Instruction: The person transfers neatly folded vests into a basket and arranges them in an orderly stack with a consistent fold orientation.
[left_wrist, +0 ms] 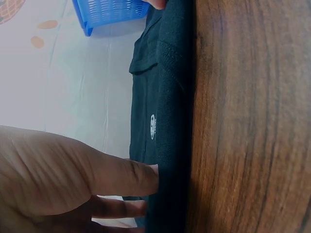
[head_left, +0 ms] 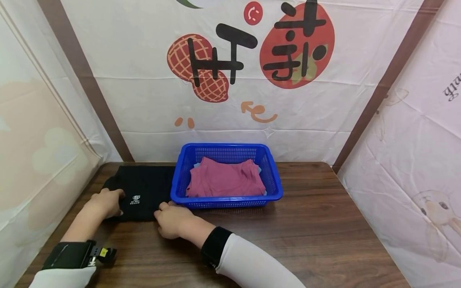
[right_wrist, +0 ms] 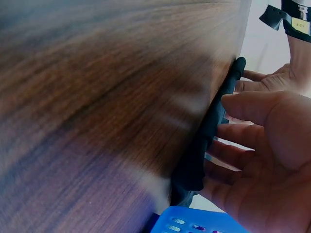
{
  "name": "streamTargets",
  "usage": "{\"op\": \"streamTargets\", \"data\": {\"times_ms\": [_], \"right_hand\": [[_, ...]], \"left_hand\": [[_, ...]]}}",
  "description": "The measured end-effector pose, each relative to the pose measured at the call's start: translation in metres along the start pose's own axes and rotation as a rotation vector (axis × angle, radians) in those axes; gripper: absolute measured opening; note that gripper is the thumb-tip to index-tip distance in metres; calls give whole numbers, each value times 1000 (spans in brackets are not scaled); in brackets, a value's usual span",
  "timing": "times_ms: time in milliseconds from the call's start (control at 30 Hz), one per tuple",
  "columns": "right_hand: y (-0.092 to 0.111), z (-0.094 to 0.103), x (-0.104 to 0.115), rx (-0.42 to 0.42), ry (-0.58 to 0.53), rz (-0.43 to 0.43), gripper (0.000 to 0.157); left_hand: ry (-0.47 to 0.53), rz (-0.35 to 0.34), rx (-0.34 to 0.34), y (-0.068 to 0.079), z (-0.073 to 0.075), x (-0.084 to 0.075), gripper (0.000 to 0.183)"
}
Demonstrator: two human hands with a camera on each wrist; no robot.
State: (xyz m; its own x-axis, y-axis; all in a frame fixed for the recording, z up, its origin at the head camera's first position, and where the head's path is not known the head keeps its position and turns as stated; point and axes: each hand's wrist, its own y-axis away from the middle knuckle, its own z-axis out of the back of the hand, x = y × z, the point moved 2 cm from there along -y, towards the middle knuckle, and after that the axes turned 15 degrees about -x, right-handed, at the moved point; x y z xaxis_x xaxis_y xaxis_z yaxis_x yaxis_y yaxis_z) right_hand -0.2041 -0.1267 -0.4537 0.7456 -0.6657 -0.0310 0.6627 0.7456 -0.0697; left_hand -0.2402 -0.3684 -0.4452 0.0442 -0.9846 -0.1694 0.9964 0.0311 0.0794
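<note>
A folded black shirt (head_left: 144, 184) with a small white print lies flat at the left of the table. My left hand (head_left: 106, 203) rests on its left end; in the left wrist view the thumb (left_wrist: 131, 177) touches the rounded front fold. At the near right corner of the shirt is my right hand (head_left: 173, 219). The right wrist view shows its fingers (right_wrist: 238, 136) fairly straight and touching the cloth along the fold. The shirt's right edge meets the blue basket (head_left: 225, 203), and its underside is hidden.
Inside the basket lies a folded pink garment (head_left: 227, 178), with bits of light blue cloth showing around it. The brown wooden table (head_left: 317, 228) extends to the right. Printed white fabric walls (head_left: 144, 104) stand behind and at both sides.
</note>
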Motion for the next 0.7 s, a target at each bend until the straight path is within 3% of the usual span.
{"op": "streamTargets", "data": {"times_ms": [400,700], "right_hand": [[4,3,2,61,-23,13,38],[9,7,5,75,-23,50,39]], "left_hand": [[-23,3,30,11,-2,-2,62],[-28,15,32,24,4,-13,58]]}}
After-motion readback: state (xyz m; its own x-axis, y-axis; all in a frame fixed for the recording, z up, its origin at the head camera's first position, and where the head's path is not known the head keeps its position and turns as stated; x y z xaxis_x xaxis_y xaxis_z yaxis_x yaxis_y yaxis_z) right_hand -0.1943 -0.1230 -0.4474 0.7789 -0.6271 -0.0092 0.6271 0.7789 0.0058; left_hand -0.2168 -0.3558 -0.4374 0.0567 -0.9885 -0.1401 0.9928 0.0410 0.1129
